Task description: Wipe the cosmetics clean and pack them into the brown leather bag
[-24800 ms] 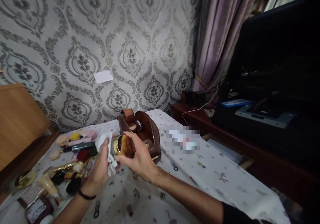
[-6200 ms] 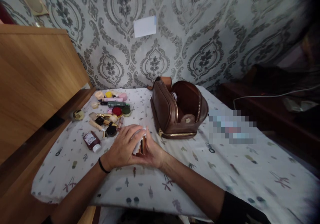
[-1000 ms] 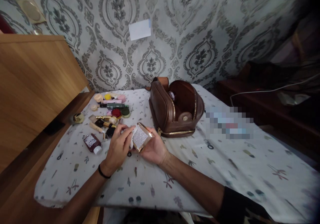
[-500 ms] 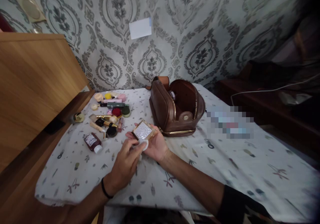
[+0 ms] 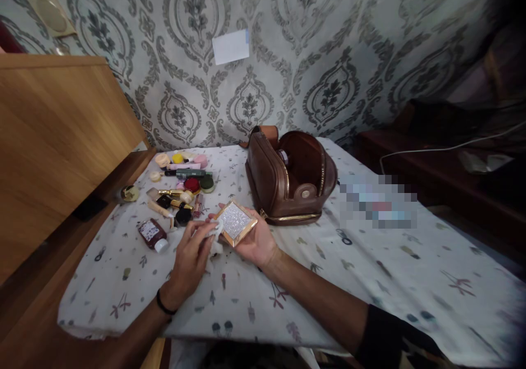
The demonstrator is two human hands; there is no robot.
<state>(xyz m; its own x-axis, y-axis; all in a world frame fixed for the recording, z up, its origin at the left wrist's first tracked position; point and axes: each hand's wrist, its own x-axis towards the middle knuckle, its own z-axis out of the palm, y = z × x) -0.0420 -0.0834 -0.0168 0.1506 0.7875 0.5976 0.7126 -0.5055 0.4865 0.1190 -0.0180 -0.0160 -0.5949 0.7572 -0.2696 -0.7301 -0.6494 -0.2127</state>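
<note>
A square compact (image 5: 234, 222) with a silver glitter top and a gold rim rests in my right hand (image 5: 263, 244), its fingers curled beneath and round it. My left hand (image 5: 189, 265), with a black band at the wrist, pinches a white wipe (image 5: 217, 232) at the compact's left edge. Behind my right hand stands a brown leather toiletry bag (image 5: 283, 193), unzipped, with a small whitish item partly seen inside. Left of my hands lie a dark red bottle with a white cap (image 5: 153, 235), a round black container (image 5: 183, 216) and a pink tube (image 5: 198, 204).
More cosmetics lie at the back left, among them a green tube (image 5: 191, 174), a red jar (image 5: 192, 185) and a yellow lid (image 5: 177, 158). A wooden cabinet (image 5: 61, 155) borders the left side. The patterned cloth (image 5: 329, 297) covers the table. A blurred-out item lies at right.
My left hand has moved left with the wipe, off the compact's front corner to its left edge. The compact has tilted, so its glitter face shows more fully.
</note>
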